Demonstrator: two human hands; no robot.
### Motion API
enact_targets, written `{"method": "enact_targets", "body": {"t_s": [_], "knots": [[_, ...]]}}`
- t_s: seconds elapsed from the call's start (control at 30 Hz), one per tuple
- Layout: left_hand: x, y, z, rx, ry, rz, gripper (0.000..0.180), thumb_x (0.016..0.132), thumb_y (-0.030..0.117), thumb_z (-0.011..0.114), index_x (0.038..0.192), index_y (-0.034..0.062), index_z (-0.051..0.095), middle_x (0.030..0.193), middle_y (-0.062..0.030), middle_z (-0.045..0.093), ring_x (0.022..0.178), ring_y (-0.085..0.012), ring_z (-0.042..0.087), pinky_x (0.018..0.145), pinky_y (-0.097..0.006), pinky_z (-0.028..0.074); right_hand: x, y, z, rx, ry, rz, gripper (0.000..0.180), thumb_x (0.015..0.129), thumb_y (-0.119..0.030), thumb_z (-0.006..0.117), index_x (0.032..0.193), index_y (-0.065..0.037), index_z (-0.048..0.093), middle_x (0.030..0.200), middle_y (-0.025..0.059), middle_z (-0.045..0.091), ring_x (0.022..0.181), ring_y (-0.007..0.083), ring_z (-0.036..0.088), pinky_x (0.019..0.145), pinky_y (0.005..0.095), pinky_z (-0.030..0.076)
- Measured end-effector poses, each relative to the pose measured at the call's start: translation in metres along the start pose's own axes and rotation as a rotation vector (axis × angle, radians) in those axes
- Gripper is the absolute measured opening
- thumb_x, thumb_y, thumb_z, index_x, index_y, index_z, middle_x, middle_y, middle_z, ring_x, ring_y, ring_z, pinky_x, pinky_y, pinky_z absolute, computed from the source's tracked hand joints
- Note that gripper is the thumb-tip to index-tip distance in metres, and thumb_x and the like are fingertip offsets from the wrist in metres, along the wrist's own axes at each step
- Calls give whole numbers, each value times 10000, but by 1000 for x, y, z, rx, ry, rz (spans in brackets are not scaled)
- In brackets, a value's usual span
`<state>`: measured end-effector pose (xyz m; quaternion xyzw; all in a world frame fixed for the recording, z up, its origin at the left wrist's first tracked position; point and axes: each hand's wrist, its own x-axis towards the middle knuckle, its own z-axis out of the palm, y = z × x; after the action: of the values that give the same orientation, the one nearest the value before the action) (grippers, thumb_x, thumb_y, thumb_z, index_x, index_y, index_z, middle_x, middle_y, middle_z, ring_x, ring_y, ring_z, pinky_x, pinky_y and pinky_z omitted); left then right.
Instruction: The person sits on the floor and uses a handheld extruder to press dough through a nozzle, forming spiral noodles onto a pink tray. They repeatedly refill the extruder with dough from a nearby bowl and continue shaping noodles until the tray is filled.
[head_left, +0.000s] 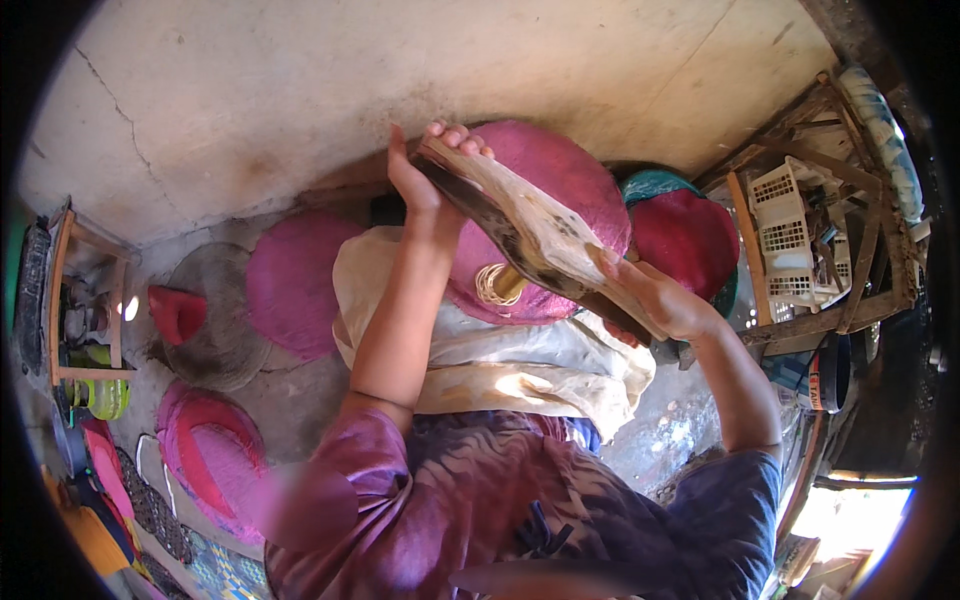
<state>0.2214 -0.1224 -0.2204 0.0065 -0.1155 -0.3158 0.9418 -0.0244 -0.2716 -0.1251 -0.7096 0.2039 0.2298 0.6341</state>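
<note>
Between my hands, tilted and seen nearly edge-on, is a broad flat piece [560, 220] with a wavy pale, fibrous side and a dark, stained side; I cannot make out its exact kind. My left hand [425, 170] grips its upper left end, with fingertips curled over the edge and the thumb raised. At the lower right end, my right hand [660, 295] is closed round the edge. Behind and below it lies a large pink disc [570, 170], partly hidden by the piece. A short brown stub [508, 287] wound with pale cord stands in front of the disc.
A pale cloth [490, 365] covers my lap. Left on the floor are a purple-pink disc [295, 285], a grey round mat [225, 350], a red piece [178, 313] and a pink oval bundle [210, 455]. Right stand a dark red round pile [685, 240], white crate [780, 230] and wooden frame [745, 250].
</note>
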Motion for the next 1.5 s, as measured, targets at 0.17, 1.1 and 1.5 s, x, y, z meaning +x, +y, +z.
{"method": "enact_targets", "body": {"t_s": [0.17, 1.1, 1.5], "knots": [[8, -17, -33, -132, -31, -89, 499, 951, 584, 382, 756, 159, 554, 713, -16, 531, 685, -206, 528, 753, -404, 438, 16, 15, -11, -108, 94, 62, 623, 1011, -573, 360, 1033, -14, 634, 616, 27, 542, 478, 94, 498, 393, 256, 375], [37, -66, 9, -38, 2, -71, 410, 956, 502, 355, 726, 184, 474, 650, 19, 460, 623, -165, 478, 682, -373, 416, -17, 10, -41, -284, 320, 48, 781, 953, -715, 309, 720, -23, 585, 498, 36, 485, 396, 120, 469, 369, 290, 355], [34, -78, -38, -137, 77, -149, 523, 944, 598, 346, 663, 176, 474, 581, 8, 433, 569, -187, 459, 666, -386, 405, 3, 41, -51, -329, 306, 121, 723, 965, -688, 328, 877, -35, 626, 534, 20, 494, 416, 107, 470, 392, 288, 376]]}}
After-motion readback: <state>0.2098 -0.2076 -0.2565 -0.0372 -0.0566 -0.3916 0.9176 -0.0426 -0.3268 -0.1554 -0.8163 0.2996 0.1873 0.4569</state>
